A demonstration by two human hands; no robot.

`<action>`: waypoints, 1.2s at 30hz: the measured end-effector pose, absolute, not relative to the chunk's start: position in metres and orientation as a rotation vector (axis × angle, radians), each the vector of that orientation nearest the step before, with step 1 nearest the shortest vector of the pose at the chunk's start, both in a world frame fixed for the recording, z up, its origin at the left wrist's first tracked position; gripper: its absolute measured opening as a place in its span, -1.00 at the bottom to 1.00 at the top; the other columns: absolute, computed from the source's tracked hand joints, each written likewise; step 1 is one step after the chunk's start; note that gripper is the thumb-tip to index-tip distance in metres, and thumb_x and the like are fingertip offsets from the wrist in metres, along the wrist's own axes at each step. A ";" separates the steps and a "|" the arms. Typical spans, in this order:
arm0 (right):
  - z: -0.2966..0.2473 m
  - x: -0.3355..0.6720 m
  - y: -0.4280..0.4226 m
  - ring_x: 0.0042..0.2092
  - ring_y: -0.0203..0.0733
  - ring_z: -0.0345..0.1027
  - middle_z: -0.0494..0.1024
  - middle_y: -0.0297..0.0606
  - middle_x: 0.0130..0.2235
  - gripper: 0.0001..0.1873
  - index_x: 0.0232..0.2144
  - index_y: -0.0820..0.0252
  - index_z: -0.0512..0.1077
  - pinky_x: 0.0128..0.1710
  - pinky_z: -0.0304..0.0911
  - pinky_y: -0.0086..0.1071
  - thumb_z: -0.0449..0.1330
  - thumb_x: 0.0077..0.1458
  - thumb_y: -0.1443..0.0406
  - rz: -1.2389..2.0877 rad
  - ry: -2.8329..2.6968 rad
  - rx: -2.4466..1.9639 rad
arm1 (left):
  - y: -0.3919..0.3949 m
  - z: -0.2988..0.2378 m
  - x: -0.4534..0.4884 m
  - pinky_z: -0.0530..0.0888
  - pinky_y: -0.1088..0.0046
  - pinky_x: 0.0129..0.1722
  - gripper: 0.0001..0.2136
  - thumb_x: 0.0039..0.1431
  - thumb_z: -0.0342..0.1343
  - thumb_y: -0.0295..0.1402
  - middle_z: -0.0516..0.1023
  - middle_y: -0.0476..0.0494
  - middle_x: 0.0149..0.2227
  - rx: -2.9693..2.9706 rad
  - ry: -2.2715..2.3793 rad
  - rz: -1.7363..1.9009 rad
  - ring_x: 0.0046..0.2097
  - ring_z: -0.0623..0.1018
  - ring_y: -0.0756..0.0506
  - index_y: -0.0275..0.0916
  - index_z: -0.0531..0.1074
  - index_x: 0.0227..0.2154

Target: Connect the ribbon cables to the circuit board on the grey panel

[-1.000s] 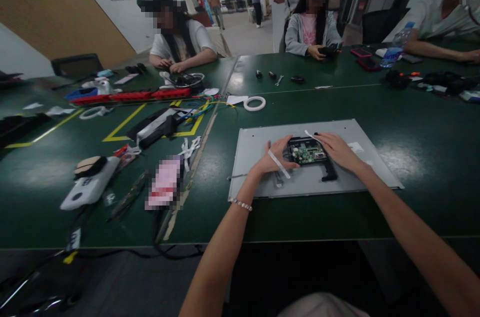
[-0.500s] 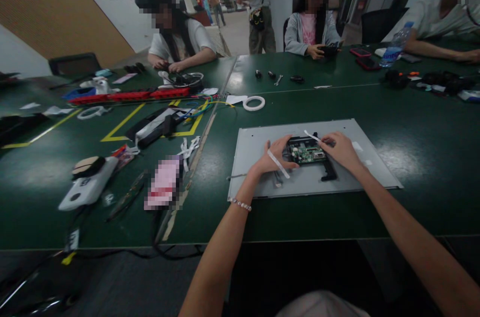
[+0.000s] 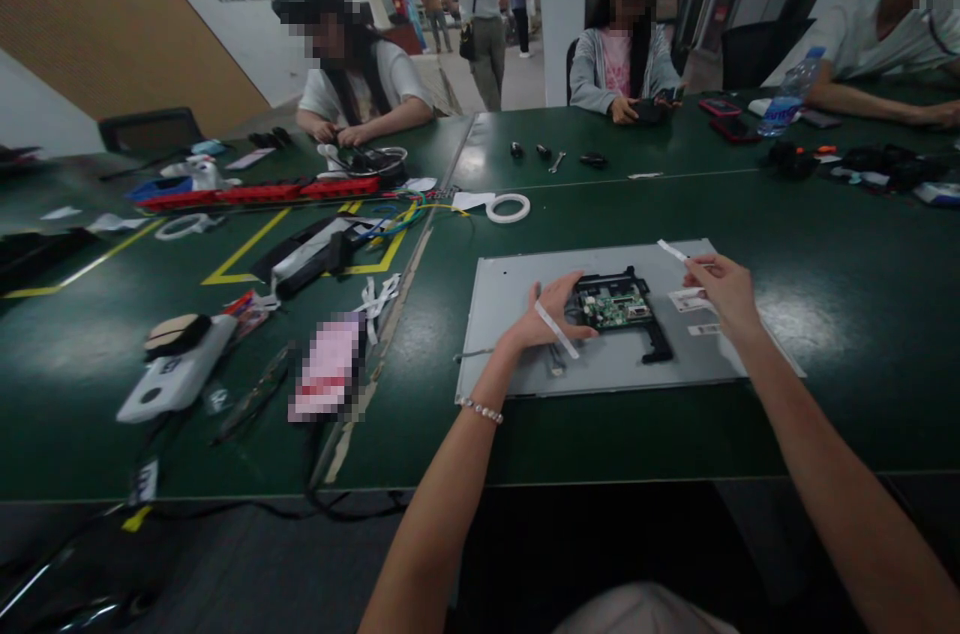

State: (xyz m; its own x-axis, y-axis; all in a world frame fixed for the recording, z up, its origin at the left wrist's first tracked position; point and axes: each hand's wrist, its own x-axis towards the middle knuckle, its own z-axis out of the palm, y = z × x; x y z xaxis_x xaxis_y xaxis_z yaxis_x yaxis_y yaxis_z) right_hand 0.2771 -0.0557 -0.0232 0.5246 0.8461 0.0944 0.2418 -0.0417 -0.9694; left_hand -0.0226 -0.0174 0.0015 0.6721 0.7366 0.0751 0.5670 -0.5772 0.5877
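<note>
A grey metal panel (image 3: 517, 284) lies flat on the green table. On it sits a green circuit board (image 3: 616, 306) in a black bracket. My left hand (image 3: 547, 312) rests on the panel at the board's left edge, fingers curled, with a white strip of tape (image 3: 556, 330) stuck across its fingers. My right hand (image 3: 724, 290) hovers over the panel's right part, away from the board, pinching a short white strip of tape (image 3: 673, 251). White labels (image 3: 688, 300) lie on the panel beside it.
A tape roll (image 3: 509, 207) lies behind the panel. To the left are coloured wires (image 3: 394, 214), a red bar (image 3: 255, 193), a white device (image 3: 176, 374) and loose strips. Other people sit at the far side, one with a water bottle (image 3: 784, 101).
My right hand has left the circuit board and moved right and up, carrying the white tape strip off it. My left hand stays put. A person walks by in the background.
</note>
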 end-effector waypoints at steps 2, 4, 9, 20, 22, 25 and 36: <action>-0.022 0.287 -0.058 -0.38 -0.16 0.46 0.52 -0.16 -0.44 -0.52 -0.29 0.29 0.45 -0.60 0.11 -0.54 0.28 -0.15 0.01 0.631 -0.886 -1.586 | -0.017 0.003 -0.023 -0.28 -0.19 0.26 -0.06 -0.10 0.27 -0.08 0.08 -0.33 0.31 2.351 0.997 0.434 0.31 0.11 -0.38 -0.11 -0.10 0.30; -0.021 0.292 -0.060 -0.33 -0.14 0.48 0.54 -0.12 -0.38 -0.53 -0.29 0.28 0.45 -0.60 0.10 -0.55 0.28 -0.15 0.03 0.654 -0.854 -1.575 | -0.016 0.005 -0.025 -0.25 -0.20 0.26 -0.07 -0.09 0.27 -0.07 0.06 -0.32 0.32 2.336 0.997 0.448 0.31 0.10 -0.38 -0.10 -0.10 0.30; -0.018 0.278 -0.062 -0.23 -0.14 0.48 0.55 -0.08 -0.17 -0.52 -0.18 0.26 0.47 -0.54 0.17 -0.54 0.23 -0.07 0.04 0.746 -0.935 -1.504 | -0.014 0.013 -0.025 -0.07 -0.12 0.27 -0.25 0.11 0.10 -0.03 0.05 -0.28 0.33 2.313 1.004 0.518 0.34 0.06 -0.31 -0.13 -0.05 0.29; -0.025 0.243 -0.051 -0.35 -0.21 0.42 0.57 -0.20 -0.29 -0.58 -0.20 0.24 0.54 -0.41 0.29 -0.40 0.17 -0.01 0.09 0.809 -1.335 -1.475 | -0.008 0.030 0.019 0.21 0.19 0.24 -0.55 0.31 -0.16 -0.15 0.27 -0.18 0.24 2.219 0.838 0.762 0.24 0.29 -0.15 -0.19 0.19 0.19; -0.029 0.243 -0.049 -0.32 -0.20 0.43 0.58 -0.22 -0.27 -0.60 -0.18 0.22 0.53 -0.31 0.32 -0.35 0.14 0.02 0.12 0.775 -1.379 -1.488 | -0.005 0.029 0.030 0.24 0.21 0.22 -0.56 0.32 -0.19 -0.16 0.31 -0.19 0.21 2.225 0.821 0.739 0.22 0.32 -0.14 -0.22 0.23 0.17; -0.033 0.243 -0.048 -0.31 -0.17 0.44 0.57 -0.22 -0.30 -0.60 -0.13 0.22 0.51 -0.23 0.31 -0.30 0.11 0.04 0.16 0.681 -1.408 -1.540 | 0.002 0.019 0.041 0.24 0.25 0.22 -0.54 0.33 -0.23 -0.17 0.35 -0.23 0.19 2.284 0.840 0.674 0.20 0.35 -0.14 -0.29 0.26 0.15; -0.028 0.237 -0.056 -0.32 -0.18 0.43 0.55 -0.23 -0.38 -0.66 -0.13 0.23 0.47 -0.21 0.28 -0.34 0.06 0.07 0.23 0.395 -1.502 -1.732 | 0.006 -0.011 0.049 -0.03 0.14 0.29 -0.56 0.37 -0.33 -0.21 0.38 -0.20 0.17 2.596 0.971 0.407 0.20 0.34 -0.11 -0.24 0.20 0.18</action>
